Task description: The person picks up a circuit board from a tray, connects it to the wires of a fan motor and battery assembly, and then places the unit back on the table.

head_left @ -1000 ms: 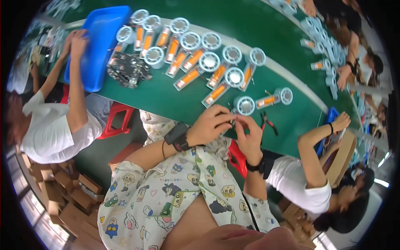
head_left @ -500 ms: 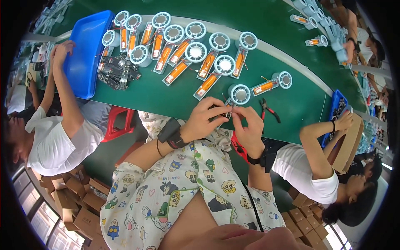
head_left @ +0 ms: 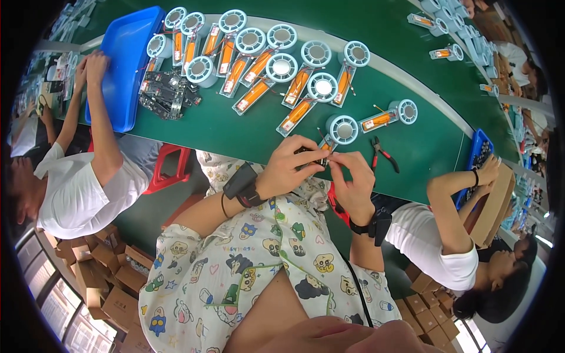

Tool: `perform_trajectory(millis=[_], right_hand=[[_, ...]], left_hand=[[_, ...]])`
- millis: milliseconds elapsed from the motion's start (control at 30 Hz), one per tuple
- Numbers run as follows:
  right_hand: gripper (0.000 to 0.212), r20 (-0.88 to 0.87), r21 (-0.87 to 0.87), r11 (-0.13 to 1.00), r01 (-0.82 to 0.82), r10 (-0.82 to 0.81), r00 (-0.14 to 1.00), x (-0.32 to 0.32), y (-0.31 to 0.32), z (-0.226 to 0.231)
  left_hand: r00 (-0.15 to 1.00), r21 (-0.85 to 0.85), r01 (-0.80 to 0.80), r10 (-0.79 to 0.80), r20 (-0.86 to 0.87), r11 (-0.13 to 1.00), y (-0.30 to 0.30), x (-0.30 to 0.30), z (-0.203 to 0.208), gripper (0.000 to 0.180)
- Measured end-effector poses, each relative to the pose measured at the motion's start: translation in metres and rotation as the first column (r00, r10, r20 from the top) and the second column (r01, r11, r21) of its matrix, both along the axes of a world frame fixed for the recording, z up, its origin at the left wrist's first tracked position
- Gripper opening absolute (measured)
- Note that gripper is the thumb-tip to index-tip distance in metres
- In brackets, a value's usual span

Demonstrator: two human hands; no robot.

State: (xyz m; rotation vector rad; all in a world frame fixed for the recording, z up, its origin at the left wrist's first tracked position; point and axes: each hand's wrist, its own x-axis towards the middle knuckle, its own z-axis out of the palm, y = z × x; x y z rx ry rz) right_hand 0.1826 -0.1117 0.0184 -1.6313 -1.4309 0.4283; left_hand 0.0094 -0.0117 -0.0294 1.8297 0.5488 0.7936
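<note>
At the table's near edge my left hand (head_left: 292,165) pinches a small dark circuit board (head_left: 319,161) between thumb and fingers. My right hand (head_left: 353,179) is closed at the board's right end, fingertips together; what they grip is too small to make out. Just beyond my fingertips lies a light-blue fan body (head_left: 343,129) with a round grille, its handle pointing toward my hands and partly hidden by them. Right of it are red-handled pliers (head_left: 385,156) with the handles spread. Another fan body (head_left: 406,112) with an orange battery in its open handle lies farther right.
Several similar fan bodies (head_left: 281,67) with orange batteries cover the far middle of the green table (head_left: 223,130). A pile of dark circuit boards (head_left: 169,94) lies left, beside a blue tray (head_left: 112,76). Co-workers sit on both sides; the right one holds a cardboard box (head_left: 493,203).
My hands stay together at the board with only slight finger movement. The view has shifted a little. The left co-worker's hands have come together at the blue tray's edge.
</note>
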Motion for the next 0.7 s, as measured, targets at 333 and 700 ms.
perform_trajectory(millis=[333,700], right_hand=[[0.02,-0.085,-0.04,0.999,0.021,-0.024,0.996,-0.002,-0.001,-0.002],[0.021,0.073,0.008,0.997,-0.073,0.072,0.995,-0.003,0.003,0.01]], left_hand=[[1.0,0.055,0.002,-0.003,0.03,0.999,0.002,0.0,-0.003,0.041],[0.998,0.104,-0.04,0.034,0.059,0.994,0.003,-0.002,0.0,0.034]])
